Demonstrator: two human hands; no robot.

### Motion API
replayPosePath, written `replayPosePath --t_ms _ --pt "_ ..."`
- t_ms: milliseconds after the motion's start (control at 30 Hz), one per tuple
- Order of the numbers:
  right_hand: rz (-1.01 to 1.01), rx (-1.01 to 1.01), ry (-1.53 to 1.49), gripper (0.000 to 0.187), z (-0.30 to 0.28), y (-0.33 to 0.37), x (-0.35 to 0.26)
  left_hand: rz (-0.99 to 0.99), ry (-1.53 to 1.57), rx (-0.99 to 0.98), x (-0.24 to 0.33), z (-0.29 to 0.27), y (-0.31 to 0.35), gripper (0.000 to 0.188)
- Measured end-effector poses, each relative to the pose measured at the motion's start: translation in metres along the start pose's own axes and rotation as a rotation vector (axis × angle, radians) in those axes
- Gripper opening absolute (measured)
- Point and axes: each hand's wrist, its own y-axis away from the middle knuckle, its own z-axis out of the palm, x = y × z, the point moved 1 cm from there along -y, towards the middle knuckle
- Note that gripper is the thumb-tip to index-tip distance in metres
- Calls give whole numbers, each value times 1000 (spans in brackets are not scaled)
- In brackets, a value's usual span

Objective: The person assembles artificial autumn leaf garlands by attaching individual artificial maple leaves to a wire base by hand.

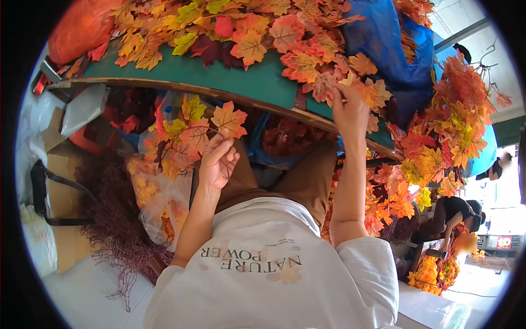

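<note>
My left hand point(215, 163) is closed in a pinch on the stem of an artificial maple branch point(193, 138), held in front of the table edge above my lap. Orange, yellow and dark red leaves fan out from it to the left and above the fingers. My right hand point(352, 112) reaches over the table's front edge, thumb and forefinger pinched at the edge of a reddish-orange artificial maple leaf point(322, 88). That leaf lies at the front of a large heap of loose leaves point(252, 46) on the green tabletop point(219, 82).
Blue plastic bags point(378, 41) stand among the leaves at the right, a red bag point(82, 30) at the far left. Bare purple-brown branches point(104, 203) and a clear bag of leaves point(159, 192) are beside my left leg. Leafy branches point(449, 126) hang at right; another person point(449, 216) bends beyond.
</note>
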Motion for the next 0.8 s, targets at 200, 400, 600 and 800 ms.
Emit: replayPosePath --t_ms 200,400,600,800 --pt "17 44 220 17 -30 -11 31 -86 30 4 -2 4 -2 35" --pt "-101 -14 29 17 -4 -42 6 -133 -23 -1 -9 6 3 28" --pt "-230 -149 -58 14 55 -90 -21 -154 -50 13 -7 2 2 28" --pt "-400 -165 -95 16 107 -105 -44 -121 -18 37 -1 -2 -2 28"
